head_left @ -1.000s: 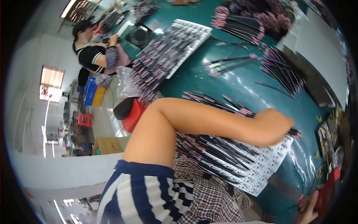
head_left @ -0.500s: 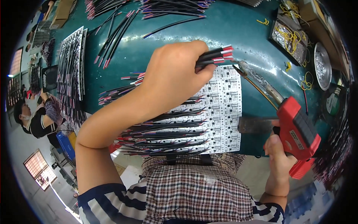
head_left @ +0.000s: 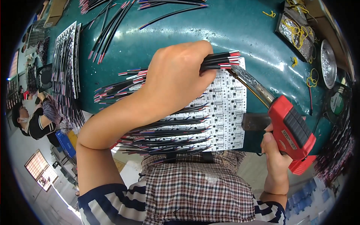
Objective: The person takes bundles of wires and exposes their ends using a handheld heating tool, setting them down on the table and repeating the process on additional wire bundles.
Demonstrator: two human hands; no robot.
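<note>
My left hand (head_left: 183, 71) is closed around a bundle of black cables (head_left: 220, 61) whose stripped ends show red, white and black wires, pointing right. My right hand (head_left: 276, 152) grips the handle of a red soldering gun (head_left: 291, 125). Its metal barrel slants up to the left, and the tip, with a thin brass-coloured tube along it, is at the underside of the wire ends; whether it touches them is hard to tell. Below both lies a white circuit board panel (head_left: 232, 101) with rows of black cables (head_left: 168, 133) laid across its left part.
At the left stand cable-covered boards (head_left: 67, 60). More loose cables (head_left: 172, 17) lie at the far side. On the right are a dark tray with yellow strands (head_left: 298, 35), a round metal dish (head_left: 328, 63) and a solder spool (head_left: 335, 103). A co-worker (head_left: 33, 120) sits at left.
The soldering gun has moved left, bringing its tip from right of the wire ends to beneath them. My left hand keeps its hold on the cable bundle, which has shifted slightly.
</note>
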